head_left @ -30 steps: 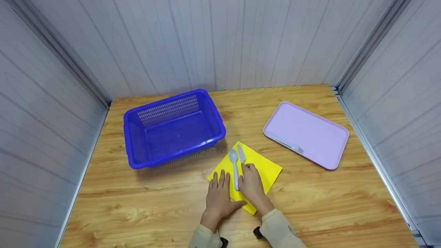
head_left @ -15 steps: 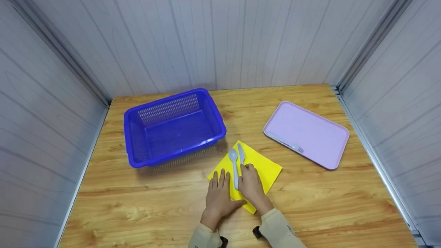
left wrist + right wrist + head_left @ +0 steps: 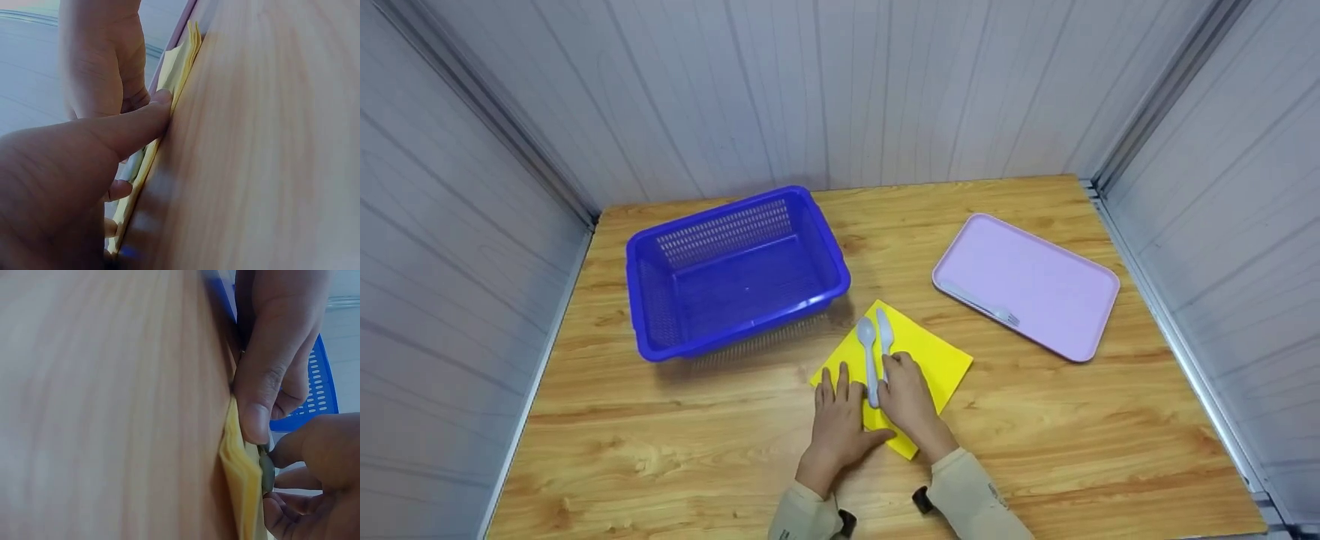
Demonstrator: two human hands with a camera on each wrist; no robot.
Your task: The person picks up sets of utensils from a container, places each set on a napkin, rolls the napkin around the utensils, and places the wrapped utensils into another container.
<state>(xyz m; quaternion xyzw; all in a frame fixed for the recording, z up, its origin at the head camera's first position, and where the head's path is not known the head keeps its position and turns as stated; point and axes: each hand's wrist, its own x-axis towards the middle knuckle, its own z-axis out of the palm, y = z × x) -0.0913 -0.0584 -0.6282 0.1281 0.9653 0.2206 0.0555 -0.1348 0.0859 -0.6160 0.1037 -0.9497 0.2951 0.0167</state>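
Observation:
In the head view, a folded yellow napkin (image 3: pixel 934 360) lies on the table, turned cornerwise. A pale plastic spoon (image 3: pixel 869 360) and a matching knife (image 3: pixel 884 326) lie side by side on it. My left hand (image 3: pixel 838 427) rests on the napkin's left part, fingers spread, forefinger close to the spoon handle. Its thumb (image 3: pixel 140 121) presses the napkin's near edge in the left wrist view. My right hand (image 3: pixel 911 397) pinches the knife's handle, which it mostly covers. The right wrist view shows a pale handle end (image 3: pixel 268 473) on the layered napkin, between both hands.
A blue plastic basket (image 3: pixel 735 352) with slotted sides stands at the back left. To the right lies a pink tray (image 3: pixel 1050 285), with a pale fork (image 3: pixel 986 307) along its near left rim. Light panel walls (image 3: pixel 840 90) enclose the wooden table (image 3: pixel 660 450).
The left forefinger has drawn back slightly and bends more beside the spoon handle. The right hand stays at the knife. The head view has shifted a little.

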